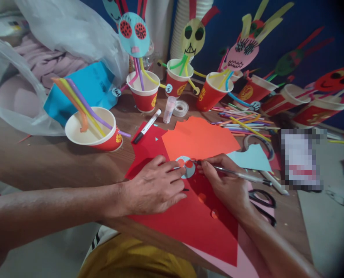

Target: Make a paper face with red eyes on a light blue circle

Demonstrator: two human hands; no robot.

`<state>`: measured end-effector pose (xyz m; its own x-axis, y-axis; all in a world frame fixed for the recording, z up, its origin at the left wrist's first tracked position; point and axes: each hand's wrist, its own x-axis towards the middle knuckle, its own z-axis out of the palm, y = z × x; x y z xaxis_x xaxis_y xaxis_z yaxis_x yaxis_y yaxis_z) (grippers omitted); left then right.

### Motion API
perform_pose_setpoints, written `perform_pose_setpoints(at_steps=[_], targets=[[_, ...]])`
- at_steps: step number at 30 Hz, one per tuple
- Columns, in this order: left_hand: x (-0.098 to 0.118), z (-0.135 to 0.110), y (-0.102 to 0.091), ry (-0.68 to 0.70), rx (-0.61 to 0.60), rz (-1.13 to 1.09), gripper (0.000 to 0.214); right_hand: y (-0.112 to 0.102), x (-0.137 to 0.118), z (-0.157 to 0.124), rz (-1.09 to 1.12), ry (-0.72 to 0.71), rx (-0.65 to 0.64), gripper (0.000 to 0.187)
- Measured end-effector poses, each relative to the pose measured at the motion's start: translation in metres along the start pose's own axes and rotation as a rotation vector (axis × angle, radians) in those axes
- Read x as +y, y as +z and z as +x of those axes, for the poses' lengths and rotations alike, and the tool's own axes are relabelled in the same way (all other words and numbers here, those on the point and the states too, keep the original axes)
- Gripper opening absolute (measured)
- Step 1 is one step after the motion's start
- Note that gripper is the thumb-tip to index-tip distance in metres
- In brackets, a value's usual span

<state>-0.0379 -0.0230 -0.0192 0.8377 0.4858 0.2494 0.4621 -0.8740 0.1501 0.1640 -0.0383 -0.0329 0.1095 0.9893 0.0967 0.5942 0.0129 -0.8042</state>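
A small light blue paper disc (pixel 190 172) with two orange-red circles on it lies over the edge of a red sheet (pixel 186 224). My left hand (pixel 153 187) rests on the sheet, fingers stretched out, with the fingertips pressing the disc's left side. In my right hand (pixel 228 189) is a slim clear-barrelled pen (pixel 238 173), its tip touching the upper right of the disc. A loose orange circle (pixel 202 198) lies below the disc, with another nearer my right wrist. Part of the disc is hidden by my left fingers.
Orange paper (pixel 200 135), a marker (pixel 147 125), a glue stick (pixel 169 109) and a tape roll (pixel 180 108) lie ahead. Black-handled scissors (pixel 263 199) sit by my right forearm. A paper cup with straws (pixel 95 127) tilts at left; several cups with paper faces line the back.
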Motion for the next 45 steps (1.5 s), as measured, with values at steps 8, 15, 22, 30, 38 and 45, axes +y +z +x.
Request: perform_pose_setpoints(at_steps=[8,15,22,30,38,45], targets=[[0.0,0.001,0.0,0.0,0.019,-0.001,0.029,0.0,-0.003,0.001,-0.01,-0.003,0.004,0.01],[-0.001,0.001,0.0,0.003,0.024,-0.004,0.028,0.001,-0.004,0.001,-0.031,-0.004,0.006,0.012],[0.0,0.001,0.0,0.0,0.027,-0.008,0.027,0.001,-0.003,0.002,-0.034,-0.035,0.003,0.011],[-0.001,0.001,0.0,0.003,0.015,-0.008,0.026,0.0,-0.008,0.004,-0.026,-0.046,-0.019,0.01],[0.0,0.001,-0.002,-0.004,0.018,-0.013,0.026,-0.006,0.002,-0.001,0.023,-0.017,0.069,0.01],[0.001,0.001,-0.002,-0.014,0.011,-0.023,0.026,-0.006,0.002,-0.003,-0.009,-0.028,0.036,0.009]])
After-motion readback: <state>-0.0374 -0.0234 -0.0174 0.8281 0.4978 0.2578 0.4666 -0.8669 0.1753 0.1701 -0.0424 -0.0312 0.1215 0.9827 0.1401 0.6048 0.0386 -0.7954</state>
